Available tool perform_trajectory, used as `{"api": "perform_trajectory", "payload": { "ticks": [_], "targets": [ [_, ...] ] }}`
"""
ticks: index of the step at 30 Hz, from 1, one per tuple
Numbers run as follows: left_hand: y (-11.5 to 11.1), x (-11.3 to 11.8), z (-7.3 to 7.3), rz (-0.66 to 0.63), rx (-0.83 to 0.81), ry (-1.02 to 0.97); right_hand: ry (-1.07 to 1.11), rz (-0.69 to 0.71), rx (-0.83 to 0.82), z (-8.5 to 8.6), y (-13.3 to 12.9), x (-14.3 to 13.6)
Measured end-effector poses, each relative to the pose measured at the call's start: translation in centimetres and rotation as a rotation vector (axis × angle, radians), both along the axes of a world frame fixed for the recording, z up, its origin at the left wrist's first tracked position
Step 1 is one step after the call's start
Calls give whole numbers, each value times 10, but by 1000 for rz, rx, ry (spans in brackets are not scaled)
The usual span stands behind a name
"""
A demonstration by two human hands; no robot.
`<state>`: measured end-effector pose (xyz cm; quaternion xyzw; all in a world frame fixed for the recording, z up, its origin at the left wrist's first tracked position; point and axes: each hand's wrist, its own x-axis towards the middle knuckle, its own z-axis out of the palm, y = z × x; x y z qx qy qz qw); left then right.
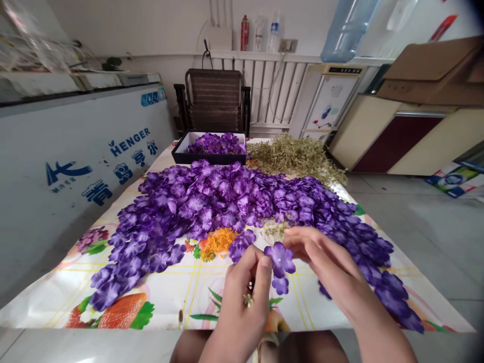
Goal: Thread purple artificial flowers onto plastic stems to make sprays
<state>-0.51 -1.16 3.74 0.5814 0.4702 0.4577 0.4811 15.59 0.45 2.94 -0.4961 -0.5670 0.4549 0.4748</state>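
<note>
My left hand (247, 292) is closed, thumb against forefinger, pinching a purple artificial flower (280, 258) by its edge. A small pale bud on a stem (248, 300) pokes out from between its curled fingers. Just to the right, my right hand (321, 254) has its fingers stretched out leftward, tips beside some thin pale stems (275, 231); no object shows in it. Below the held flower a loose purple petal piece (280, 286) lies on the table. A small stack of purple petals (242, 244) and a heap of orange bits (218, 243) lie beyond my left hand.
A wide arc of purple petals (227, 196) covers the patterned tablecloth (170, 302). Behind it stand a black-rimmed box (208, 158) with purple flowers inside and a pile of dry greenish stems (298, 154). A chair (215, 98) faces the table; a white freezer (75, 151) stands left.
</note>
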Motion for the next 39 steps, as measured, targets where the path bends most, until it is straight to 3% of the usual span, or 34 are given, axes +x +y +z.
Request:
{"api": "perform_trajectory", "payload": {
  "ticks": [5,8,11,15,17,20,22,27,33,39],
  "targets": [
    [0,-2,-5,9,-102,-27,394,131,-271,21,-7,-17],
    [2,-5,-9,-4,-222,-120,596,163,-379,23,-1,-20],
    [5,-6,-12,-19,-284,-176,635,183,-437,21,2,-20],
    [13,-6,-12,-97,-366,-296,559,238,-420,12,6,-24],
    [20,-10,-11,-56,-365,-436,503,169,-374,3,11,-26],
    [32,-22,-9,253,-277,-564,238,-5,-250,-20,23,-27],
    [39,-32,-8,432,-229,-582,-40,-45,-135,-36,31,-27],
    [47,-50,-8,637,-196,-607,-229,10,-5,-59,43,-46],
    [47,-57,-11,713,-150,-633,-363,185,119,-70,40,-101],
    [48,-66,-14,628,-198,-602,-384,196,99,-88,43,-122]
  ]
}}
